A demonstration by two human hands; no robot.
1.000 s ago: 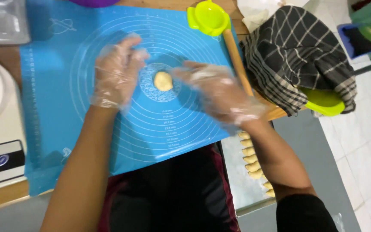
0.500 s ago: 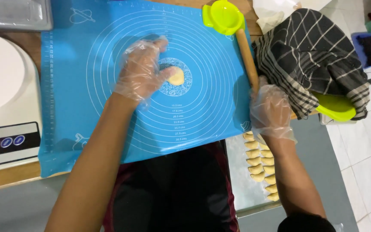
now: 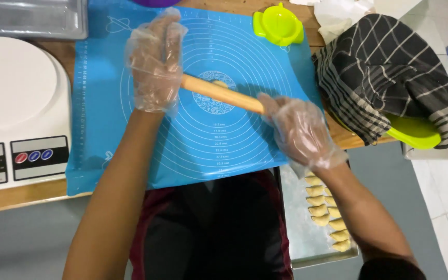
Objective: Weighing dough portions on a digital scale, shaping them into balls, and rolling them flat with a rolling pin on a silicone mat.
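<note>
Both my hands wear clear plastic gloves. A wooden rolling pin (image 3: 221, 94) lies across the middle of the blue silicone mat (image 3: 245, 145), on top of a small piece of pale dough (image 3: 220, 83) that mostly hides under it. My left hand (image 3: 154, 62) rests flat on the pin's left end. My right hand (image 3: 299, 129) presses on its right end.
A white kitchen scale (image 3: 19, 111) stands left of the mat. A green dumpling press (image 3: 278, 26) lies at the mat's far right corner. A checked cloth (image 3: 385, 72) covers a green bowl (image 3: 416, 132) at right. A metal tray (image 3: 299, 223) below the table edge holds several folded dumplings (image 3: 327, 212).
My right hand fetched the rolling pin from the mat's right edge and laid it over the dough. My left hand moved from the dough onto the pin's left end.
</note>
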